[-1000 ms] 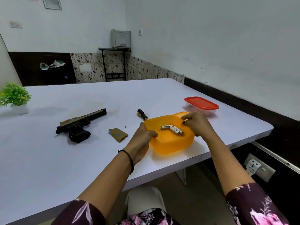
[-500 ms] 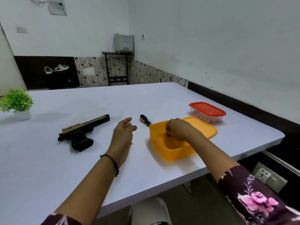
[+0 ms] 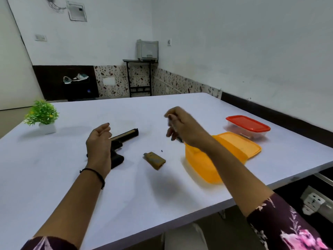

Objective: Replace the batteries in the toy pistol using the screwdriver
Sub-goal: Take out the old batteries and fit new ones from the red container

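our right fingers (image 3: 171, 132) are curled, maybe round batteries, too blurred to tell. right hand (image 3: 182, 127) hangs above the table (image 3: 54, 177). left hand (image 3: 98, 141) loosely curled, holding nothing, just over the toy pistol (image 3: 127, 135), which lies flat. we judge it light, stiff plastic: take it by the grip. battery cover (image 3: 155, 160) lies apart, near the orange tub (image 3: 201, 166).

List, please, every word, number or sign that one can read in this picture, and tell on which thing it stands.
No text can be read here.
Batteries pinched in the right hand: print blurred by motion.
Toy pistol: no marking shows.
Wall box and wall socket: too small to show any text.
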